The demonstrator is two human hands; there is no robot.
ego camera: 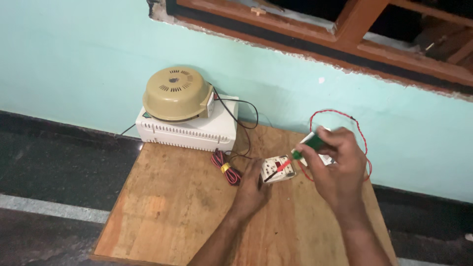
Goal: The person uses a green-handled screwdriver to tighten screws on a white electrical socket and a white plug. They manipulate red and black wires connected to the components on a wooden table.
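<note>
Two hands meet over the worktop (172, 197): the right hand (335, 170) grips a green-handled screwdriver (308, 145), its long axis slanting left toward the white socket (278, 168). The left hand (251, 189), fingers loosely curled, steadies that socket's near-left edge.

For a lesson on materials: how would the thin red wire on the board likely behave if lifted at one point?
The red wire looks floppy: it loops freely, so it would probably sag. Being thin, it is likely light. One end seems to lead toward the white socket, so it may tug.
</note>
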